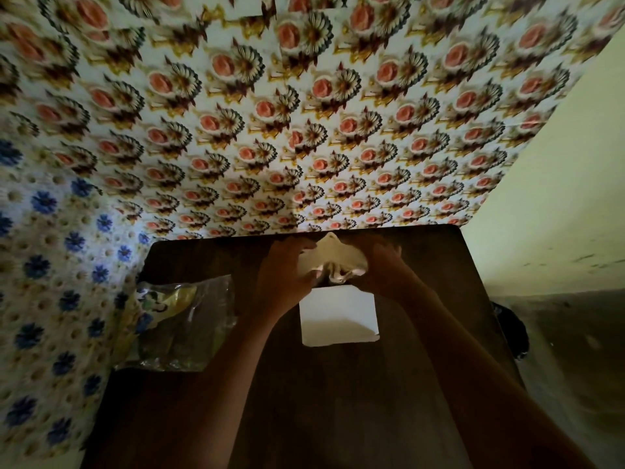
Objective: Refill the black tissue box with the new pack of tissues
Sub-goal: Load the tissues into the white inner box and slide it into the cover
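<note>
A crumpled white tissue [333, 260] is held up over the far part of the dark table [338, 401]. My left hand [284, 275] grips its left side and my right hand [378, 269] grips its right side. Just in front of my hands, a neat white stack of tissues [338, 316] lies flat on the table. The black tissue box cannot be made out against the dark tabletop; only a dark gap shows under the crumpled tissue.
A crinkled clear plastic wrapper [182, 323] with green and yellow print lies at the table's left edge. A flowered wall [304, 113] stands right behind the table. Off the table's right edge sits a dark object [510, 330].
</note>
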